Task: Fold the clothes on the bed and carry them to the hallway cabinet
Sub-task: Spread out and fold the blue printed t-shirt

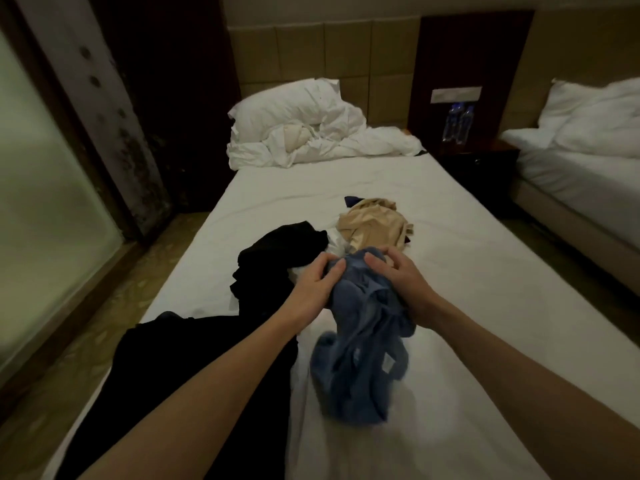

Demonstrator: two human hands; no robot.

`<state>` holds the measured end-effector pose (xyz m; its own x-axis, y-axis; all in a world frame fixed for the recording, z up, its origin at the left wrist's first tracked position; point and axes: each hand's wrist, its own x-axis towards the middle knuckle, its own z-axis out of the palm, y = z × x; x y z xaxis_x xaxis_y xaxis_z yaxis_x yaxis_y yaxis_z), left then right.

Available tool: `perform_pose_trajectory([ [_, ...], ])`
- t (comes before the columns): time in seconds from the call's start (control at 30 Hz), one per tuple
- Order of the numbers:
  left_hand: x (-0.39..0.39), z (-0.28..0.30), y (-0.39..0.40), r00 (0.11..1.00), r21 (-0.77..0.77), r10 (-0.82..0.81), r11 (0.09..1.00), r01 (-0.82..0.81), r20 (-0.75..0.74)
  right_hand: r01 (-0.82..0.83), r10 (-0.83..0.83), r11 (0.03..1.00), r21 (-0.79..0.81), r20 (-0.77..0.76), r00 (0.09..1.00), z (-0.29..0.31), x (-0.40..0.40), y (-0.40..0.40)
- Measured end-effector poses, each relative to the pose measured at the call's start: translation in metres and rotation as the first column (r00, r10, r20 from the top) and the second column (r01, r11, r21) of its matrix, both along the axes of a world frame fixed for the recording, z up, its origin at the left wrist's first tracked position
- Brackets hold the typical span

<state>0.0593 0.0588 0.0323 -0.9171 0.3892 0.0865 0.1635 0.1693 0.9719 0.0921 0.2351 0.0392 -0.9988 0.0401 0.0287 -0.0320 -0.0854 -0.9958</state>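
Note:
A crumpled blue garment [360, 344] hangs in front of me above the white bed [467, 306]. My left hand [317, 287] grips its upper left part and my right hand [401, 275] grips its upper right part. Its lower end is blurred. A black garment [277, 258] lies on the bed to the left, and more black cloth [194, 375] spreads along the bed's near left edge. A beige garment [372, 225] lies just beyond my hands, with a bit of dark blue cloth [351, 201] showing behind it.
A white pillow and bunched duvet [311, 126] lie at the head of the bed. A dark nightstand [481, 161] with two water bottles [459, 124] stands at the right, then a second bed [581, 174]. A frosted glass panel [45, 188] lines the left.

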Motion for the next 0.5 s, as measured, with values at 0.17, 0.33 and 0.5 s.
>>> perform_pose_trajectory([
  [0.17,0.050,0.037,-0.007,0.985,-0.135,-0.127,0.985,0.111,-0.117,-0.195,0.194,0.952,0.237,0.028,0.981,0.034,0.064,0.035],
  [0.33,0.072,0.062,-0.027,0.967,-0.191,-0.255,0.950,0.247,-0.021,-0.183,0.226,0.726,0.663,0.022,0.974,0.050,0.101,0.060],
  [0.5,0.079,0.074,-0.037,0.990,-0.342,-0.105,0.937,0.065,-0.099,0.067,-0.056,0.596,0.800,-0.042,0.998,0.050,0.111,0.079],
])
